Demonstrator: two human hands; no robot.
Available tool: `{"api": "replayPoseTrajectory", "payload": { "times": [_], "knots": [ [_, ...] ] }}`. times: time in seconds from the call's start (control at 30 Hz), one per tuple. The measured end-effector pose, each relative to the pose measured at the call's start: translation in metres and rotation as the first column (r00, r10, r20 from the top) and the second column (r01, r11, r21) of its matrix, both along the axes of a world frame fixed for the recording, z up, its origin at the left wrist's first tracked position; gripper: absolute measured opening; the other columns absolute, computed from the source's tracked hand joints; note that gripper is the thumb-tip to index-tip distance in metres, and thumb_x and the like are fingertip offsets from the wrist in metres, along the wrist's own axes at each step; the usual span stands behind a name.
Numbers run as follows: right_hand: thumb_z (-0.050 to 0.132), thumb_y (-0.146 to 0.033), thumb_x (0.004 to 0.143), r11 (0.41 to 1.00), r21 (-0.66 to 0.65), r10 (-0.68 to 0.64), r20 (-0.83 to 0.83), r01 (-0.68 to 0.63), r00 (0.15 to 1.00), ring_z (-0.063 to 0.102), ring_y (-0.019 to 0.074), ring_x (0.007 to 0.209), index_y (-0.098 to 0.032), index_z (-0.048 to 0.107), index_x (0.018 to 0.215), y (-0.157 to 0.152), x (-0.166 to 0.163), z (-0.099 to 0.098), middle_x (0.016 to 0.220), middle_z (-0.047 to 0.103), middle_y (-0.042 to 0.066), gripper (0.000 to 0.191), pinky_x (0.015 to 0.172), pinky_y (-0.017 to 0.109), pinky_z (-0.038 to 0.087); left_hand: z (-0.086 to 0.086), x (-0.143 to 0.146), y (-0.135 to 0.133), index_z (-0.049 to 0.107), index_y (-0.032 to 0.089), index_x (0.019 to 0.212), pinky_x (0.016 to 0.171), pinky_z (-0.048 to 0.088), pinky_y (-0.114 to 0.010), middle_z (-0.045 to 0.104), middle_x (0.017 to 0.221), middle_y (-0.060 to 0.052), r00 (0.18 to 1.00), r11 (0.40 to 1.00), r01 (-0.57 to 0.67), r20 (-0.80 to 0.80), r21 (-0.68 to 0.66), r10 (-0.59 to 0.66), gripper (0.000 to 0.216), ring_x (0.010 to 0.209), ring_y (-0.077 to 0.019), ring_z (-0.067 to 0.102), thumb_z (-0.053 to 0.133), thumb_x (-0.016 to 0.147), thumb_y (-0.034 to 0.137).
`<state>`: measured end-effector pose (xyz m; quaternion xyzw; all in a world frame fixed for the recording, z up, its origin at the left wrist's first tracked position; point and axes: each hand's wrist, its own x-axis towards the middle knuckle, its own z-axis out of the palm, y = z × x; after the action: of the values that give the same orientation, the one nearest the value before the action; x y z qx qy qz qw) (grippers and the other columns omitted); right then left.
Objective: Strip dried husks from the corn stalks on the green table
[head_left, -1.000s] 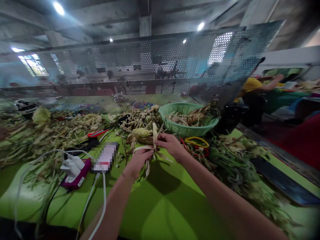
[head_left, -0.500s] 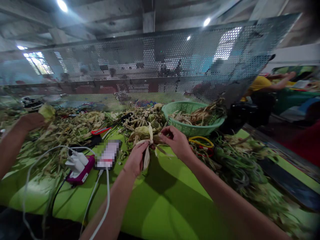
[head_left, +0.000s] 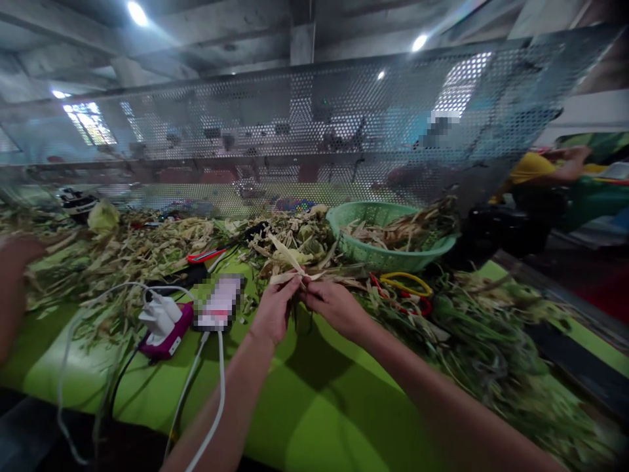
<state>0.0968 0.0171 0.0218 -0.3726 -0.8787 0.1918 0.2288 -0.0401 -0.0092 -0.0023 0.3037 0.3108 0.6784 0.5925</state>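
Observation:
Pale dry husk strips (head_left: pixel 285 252) cross one another and fan out above my fingertips. My left hand (head_left: pixel 275 305) is closed, pinching the strips where they meet. From the right, my right hand (head_left: pixel 331 303) is closed on the same spot, thumb and fingers pressed together. Both hands' fingertips touch or nearly touch, hiding the crossing point in part. Just beyond them lies a heap of dried husks and leaves (head_left: pixel 295 226). Below my hands is the bright green tabletop (head_left: pixel 314 406).
A green plastic basket (head_left: pixel 393 259) holds dry husks. A phone (head_left: pixel 220 303) and purple power strip (head_left: pixel 170 334) with white cables lie left. Red-handled scissors with a yellow loop (head_left: pixel 405 283) sit right, beside greenish strands (head_left: pixel 472 328). Another person's hand (head_left: pixel 17 255) shows at far left.
My right hand has moved left and down to meet my left hand at the strips. The strips now spread differently. The other person's hand has left the pale bundle at left.

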Motion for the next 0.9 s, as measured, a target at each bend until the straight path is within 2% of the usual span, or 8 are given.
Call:
{"api": "replayPoseTrajectory", "payload": {
  "times": [0.23,0.37,0.47,0.6,0.67,0.73,0.83,0.9],
  "knots": [
    [0.043,-0.029,0.093,0.968,0.249,-0.044,0.247,-0.02,0.968,0.05,0.0157,0.065,-0.02,0.064,0.071,-0.011,-0.004,0.002,0.068,0.062,0.005,0.031,0.06,0.027,0.028,0.001,-0.002,-0.001,0.071,0.014,0.079,0.074,0.047,-0.022,0.07,0.074,-0.002,0.999,0.998,-0.039,-0.005,-0.056,0.039,0.026,0.073,-0.0118,0.063,0.081,0.061,0.029],
    [0.047,-0.024,0.09,0.958,0.266,0.008,0.34,-0.104,0.941,0.051,0.0161,0.062,-0.019,0.066,0.071,-0.02,-0.012,0.0,0.068,0.064,0.006,0.027,0.058,0.029,0.026,0.007,-0.004,-0.003,0.071,0.013,0.078,0.058,0.042,-0.019,0.067,0.068,0.001,0.994,0.987,-0.098,0.03,-0.126,0.103,0.028,0.057,-0.007,0.056,0.083,0.057,0.028],
    [0.049,-0.024,0.088,0.968,0.229,0.015,0.341,-0.098,0.94,0.051,0.0159,0.06,-0.02,0.066,0.069,-0.023,-0.012,0.004,0.066,0.064,0.006,0.026,0.056,0.029,0.025,0.011,-0.006,-0.004,0.071,0.013,0.084,0.054,0.04,-0.018,0.066,0.065,0.001,0.997,0.985,-0.058,0.039,-0.163,0.065,0.03,0.054,-0.0065,0.053,0.082,0.059,0.026],
    [0.044,-0.043,0.093,0.995,0.085,0.045,0.117,-0.055,0.992,0.05,0.0142,0.061,-0.02,0.06,0.066,-0.014,0.001,0.014,0.065,0.059,0.002,0.038,0.056,0.026,0.029,0.013,-0.007,-0.004,0.071,0.013,0.085,0.058,0.042,-0.018,0.066,0.07,0.0,1.0,0.993,-0.003,0.002,-0.121,0.004,0.028,0.063,-0.0081,0.058,0.079,0.063,0.028],
    [0.04,-0.047,0.093,0.999,-0.004,-0.033,-0.107,0.032,0.994,0.049,0.0126,0.059,-0.02,0.056,0.069,-0.006,0.008,0.016,0.068,0.056,0.001,0.039,0.055,0.024,0.033,0.012,-0.007,-0.004,0.071,0.015,0.085,0.063,0.045,-0.018,0.068,0.076,-0.001,1.0,0.995,0.005,0.003,-0.101,-0.004,0.027,0.069,-0.0094,0.061,0.078,0.064,0.028],
    [0.045,-0.043,0.09,0.985,-0.15,-0.133,-0.323,0.088,0.937,0.049,0.0104,0.055,-0.02,0.055,0.079,0.002,0.011,0.013,0.077,0.057,0.0,0.028,0.053,0.023,0.037,0.011,-0.006,-0.003,0.07,0.016,0.086,0.065,0.045,-0.019,0.069,0.078,-0.001,1.0,0.995,0.016,-0.004,-0.095,-0.016,0.027,0.071,-0.0101,0.061,0.079,0.064,0.028],
    [0.053,-0.036,0.082,0.909,-0.416,-0.192,-0.485,-0.032,0.853,0.054,0.0105,0.057,-0.019,0.053,0.09,0.012,0.011,0.003,0.086,0.058,0.001,0.018,0.053,0.024,0.043,0.008,-0.004,-0.003,0.069,0.016,0.089,0.062,0.045,-0.019,0.067,0.075,-0.001,0.998,0.996,0.036,-0.048,-0.084,-0.041,0.029,0.068,-0.0104,0.06,0.078,0.065,0.031],
    [0.057,-0.034,0.078,0.867,-0.483,-0.173,-0.516,-0.118,0.839,0.057,0.0127,0.064,-0.018,0.055,0.088,0.016,0.009,-0.003,0.082,0.059,0.002,0.019,0.058,0.026,0.047,0.006,-0.004,-0.003,0.069,0.016,0.09,0.063,0.045,-0.02,0.067,0.074,-0.001,0.996,0.996,0.038,-0.081,-0.077,-0.044,0.03,0.067,-0.0113,0.06,0.076,0.067,0.033]
  ]
}}
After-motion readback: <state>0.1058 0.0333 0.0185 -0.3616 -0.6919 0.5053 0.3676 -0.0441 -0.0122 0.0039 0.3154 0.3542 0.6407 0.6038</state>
